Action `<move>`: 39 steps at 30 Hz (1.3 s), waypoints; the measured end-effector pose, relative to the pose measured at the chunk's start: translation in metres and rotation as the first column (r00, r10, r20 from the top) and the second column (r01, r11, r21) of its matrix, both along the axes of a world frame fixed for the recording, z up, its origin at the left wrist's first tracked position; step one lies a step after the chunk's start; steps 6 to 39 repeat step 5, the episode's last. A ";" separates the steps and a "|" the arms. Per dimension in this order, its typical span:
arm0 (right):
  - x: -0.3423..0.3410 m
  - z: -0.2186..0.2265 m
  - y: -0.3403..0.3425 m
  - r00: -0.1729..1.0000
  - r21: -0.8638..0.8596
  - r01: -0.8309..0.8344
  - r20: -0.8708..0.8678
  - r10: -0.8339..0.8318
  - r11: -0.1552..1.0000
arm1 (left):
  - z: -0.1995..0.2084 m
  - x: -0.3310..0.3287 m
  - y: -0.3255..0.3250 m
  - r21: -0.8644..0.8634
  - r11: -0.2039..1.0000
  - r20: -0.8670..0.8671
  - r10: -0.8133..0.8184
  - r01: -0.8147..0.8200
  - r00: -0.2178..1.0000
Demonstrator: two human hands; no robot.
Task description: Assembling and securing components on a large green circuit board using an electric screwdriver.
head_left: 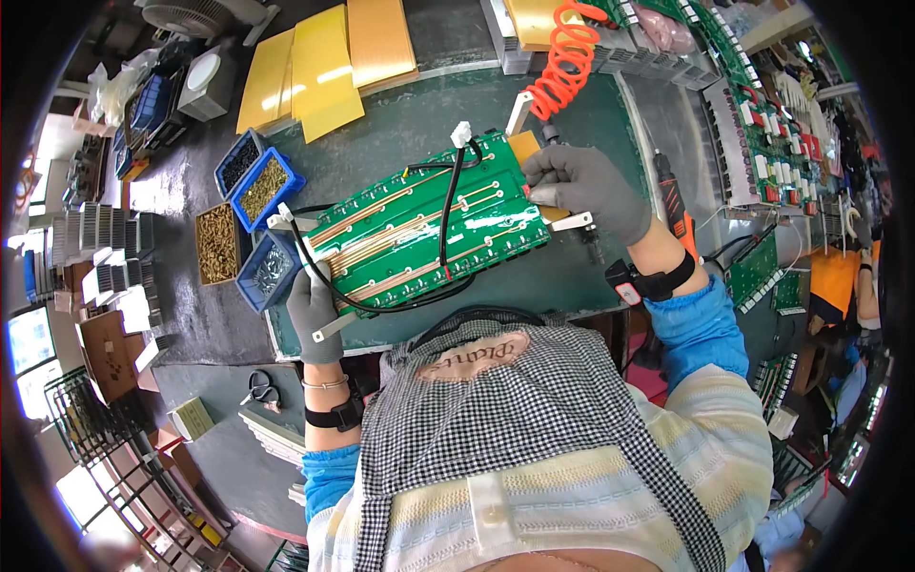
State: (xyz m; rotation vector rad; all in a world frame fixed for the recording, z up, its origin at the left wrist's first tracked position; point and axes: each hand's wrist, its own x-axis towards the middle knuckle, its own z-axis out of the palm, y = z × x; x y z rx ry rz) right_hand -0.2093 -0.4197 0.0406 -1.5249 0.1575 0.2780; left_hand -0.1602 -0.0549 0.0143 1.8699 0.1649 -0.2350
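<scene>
A long green circuit board lies tilted across the green mat in front of me, with copper-coloured bars along it. Black cables with white plugs cross over its top, and white brackets stick out at its corners. My left hand, in a grey glove, is closed round the board's left end, with its thumb on top. At the right end, the curled fingers of my gloved right hand grip the edge beside a small red part. The undersides of the fingers are hidden.
Blue bins of small screws and a box of brass pieces stand left. Yellow sheets lie behind. A red coiled hose hangs at the back; an orange-and-black power tool lies right. Scissors rest at lower left.
</scene>
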 end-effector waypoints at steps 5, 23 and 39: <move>-0.001 -0.001 0.001 0.999 -0.171 -0.005 0.040 0.012 0.985 | 0.002 0.001 0.000 0.099 0.995 0.009 -0.008 0.007 1.000; -0.001 -0.001 0.001 0.999 -0.171 -0.005 0.040 0.012 0.985 | 0.002 0.001 0.000 0.099 0.995 0.009 -0.008 0.007 1.000; -0.001 -0.001 0.001 0.999 -0.171 -0.005 0.040 0.012 0.985 | 0.002 0.001 0.000 0.099 0.995 0.009 -0.008 0.007 1.000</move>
